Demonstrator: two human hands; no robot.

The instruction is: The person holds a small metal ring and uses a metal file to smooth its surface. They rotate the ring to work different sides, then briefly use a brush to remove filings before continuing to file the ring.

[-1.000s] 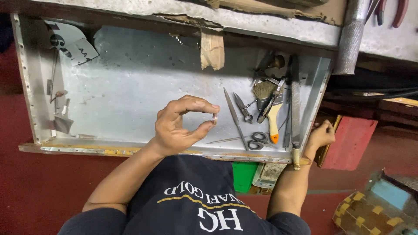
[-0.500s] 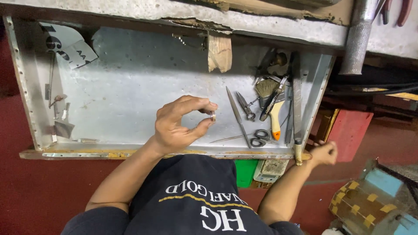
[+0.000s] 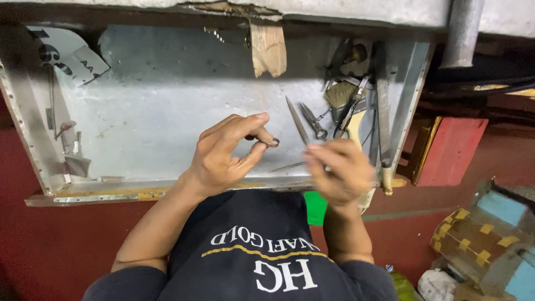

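Note:
My left hand [image 3: 225, 156] is raised over a shallow metal tray [image 3: 139, 192] and pinches a small metal ring [image 3: 273, 142] between thumb and forefinger. My right hand [image 3: 340, 170] is blurred, just right of the ring and over the tray's front edge, its fingers curled toward the ring. Whether it holds anything is unclear. My dark shirt with printed lettering fills the bottom of the view.
Hand tools lie at the tray's right end: a brush [image 3: 340, 93], small scissors [image 3: 312, 120] and a long file [image 3: 382, 111]. Paper scraps [image 3: 67, 53] sit at the far left. Outside the tray are a red box [image 3: 451, 150], a grey pipe [image 3: 462, 30] and a patterned box [image 3: 485, 239].
My right hand left the tray's right front corner and swung left and up toward the ring. My left hand kept its pinch on the ring.

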